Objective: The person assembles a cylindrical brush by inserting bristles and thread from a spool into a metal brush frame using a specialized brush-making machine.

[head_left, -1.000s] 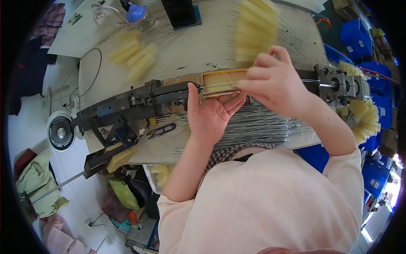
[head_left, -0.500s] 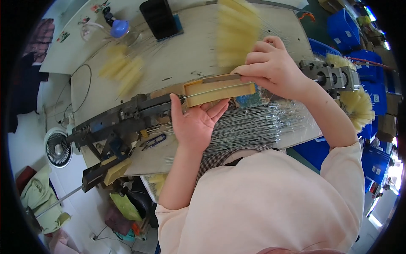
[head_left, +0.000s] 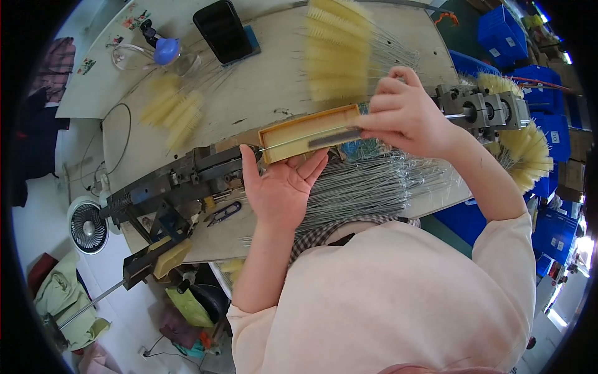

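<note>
A shallow yellow-rimmed tray [head_left: 286,135] lies aslant at the end of a black metal fixture [head_left: 180,174], with a thin straight wire [head_left: 296,139] running along it. My left hand [head_left: 277,190] is palm up below the tray, thumb raised by its left end and fingers spread, their tips partly hidden behind the near rim. My right hand [head_left: 408,115] pinches the right end of a dark flat strip [head_left: 330,138] between thumb and fingers; the strip lies along the tray's near side, below the wire.
Many looped silver wires [head_left: 361,187] lie in front of the tray. Yellow bristle brushes [head_left: 336,53] stand behind; smaller ones [head_left: 171,112] lie left. A metal clamp machine [head_left: 486,112] stands right. Blue-handled snips [head_left: 223,213], a phone [head_left: 221,31] and a fan [head_left: 87,224] are also around.
My right hand has brought the dark strip from the tray's far rim down to its near side. The tray's far rim now shows fully. The whole view has shifted slightly.
</note>
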A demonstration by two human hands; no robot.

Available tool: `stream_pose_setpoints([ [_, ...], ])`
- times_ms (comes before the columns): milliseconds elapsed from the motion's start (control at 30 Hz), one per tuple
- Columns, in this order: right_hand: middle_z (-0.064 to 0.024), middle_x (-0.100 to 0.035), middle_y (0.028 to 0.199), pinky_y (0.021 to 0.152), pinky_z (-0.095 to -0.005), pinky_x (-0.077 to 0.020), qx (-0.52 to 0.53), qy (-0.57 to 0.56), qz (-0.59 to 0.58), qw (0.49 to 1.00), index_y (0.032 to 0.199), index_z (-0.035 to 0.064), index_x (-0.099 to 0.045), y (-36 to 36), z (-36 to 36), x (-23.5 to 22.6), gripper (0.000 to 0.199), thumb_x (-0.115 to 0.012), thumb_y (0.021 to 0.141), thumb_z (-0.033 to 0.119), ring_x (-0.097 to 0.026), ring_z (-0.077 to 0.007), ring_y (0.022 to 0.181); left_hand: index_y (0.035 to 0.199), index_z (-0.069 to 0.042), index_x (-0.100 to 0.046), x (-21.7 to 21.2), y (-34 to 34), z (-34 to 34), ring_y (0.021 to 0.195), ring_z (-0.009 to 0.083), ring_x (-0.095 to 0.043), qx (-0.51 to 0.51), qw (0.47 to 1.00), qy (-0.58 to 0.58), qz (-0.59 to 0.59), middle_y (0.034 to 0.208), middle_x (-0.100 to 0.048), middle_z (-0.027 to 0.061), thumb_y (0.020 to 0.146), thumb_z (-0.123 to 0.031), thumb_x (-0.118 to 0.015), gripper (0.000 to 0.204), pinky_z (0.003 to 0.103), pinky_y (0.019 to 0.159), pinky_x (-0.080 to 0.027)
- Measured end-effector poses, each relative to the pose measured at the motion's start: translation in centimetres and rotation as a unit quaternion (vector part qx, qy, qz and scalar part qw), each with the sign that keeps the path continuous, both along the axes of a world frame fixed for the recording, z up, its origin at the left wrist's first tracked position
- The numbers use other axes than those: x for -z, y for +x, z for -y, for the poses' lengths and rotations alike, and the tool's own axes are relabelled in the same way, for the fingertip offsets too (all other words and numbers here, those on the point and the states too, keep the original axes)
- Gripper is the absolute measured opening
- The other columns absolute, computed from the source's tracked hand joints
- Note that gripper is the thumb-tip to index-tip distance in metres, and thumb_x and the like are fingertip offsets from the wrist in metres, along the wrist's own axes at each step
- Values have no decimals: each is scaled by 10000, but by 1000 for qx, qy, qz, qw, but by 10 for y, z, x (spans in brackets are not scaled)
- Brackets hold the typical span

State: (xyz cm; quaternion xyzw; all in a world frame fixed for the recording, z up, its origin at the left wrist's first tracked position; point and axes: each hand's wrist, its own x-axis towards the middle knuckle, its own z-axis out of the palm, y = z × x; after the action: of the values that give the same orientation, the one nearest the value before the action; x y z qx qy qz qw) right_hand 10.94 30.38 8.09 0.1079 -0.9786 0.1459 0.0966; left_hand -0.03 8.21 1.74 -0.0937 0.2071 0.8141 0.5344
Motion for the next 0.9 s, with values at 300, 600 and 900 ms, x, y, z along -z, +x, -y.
stream_pose_setpoints([
  [300, 42, -540, 778, 856, -378, -335, -7, 26, -32, 999, 856, 157, -609, -21, 4, 5, 123, -642, 745, 197, -499, -179, 828, 1326, -21, -332, -3, 2, -4, 1140, 372, -492, 4, 999, -29, -20, 1256, -486, 186, 837, -645, -375, 794, 456, 1041, -284],
  [600, 4, -492, 578, 586, -311, -350, 60, -62, -28, 996, 932, 115, -617, 28, 64, -4, 235, -652, 700, 97, -480, -166, 525, 1292, -69, -403, -3, 2, -1, 1140, 346, -496, -20, 997, -77, -22, 1247, -505, 132, 851, -598, -415, 689, 451, 1044, -282],
  [900, 21, -415, 474, 488, -300, -331, 191, 53, -26, 980, 1175, 38, -540, 31, 63, -13, 538, -580, 638, 39, -420, -164, 414, 1312, -71, -381, 4, 4, -4, 1139, 343, -501, -11, 999, -22, -42, 1311, -438, 104, 871, -577, -391, 671, 447, 1046, -280],
])
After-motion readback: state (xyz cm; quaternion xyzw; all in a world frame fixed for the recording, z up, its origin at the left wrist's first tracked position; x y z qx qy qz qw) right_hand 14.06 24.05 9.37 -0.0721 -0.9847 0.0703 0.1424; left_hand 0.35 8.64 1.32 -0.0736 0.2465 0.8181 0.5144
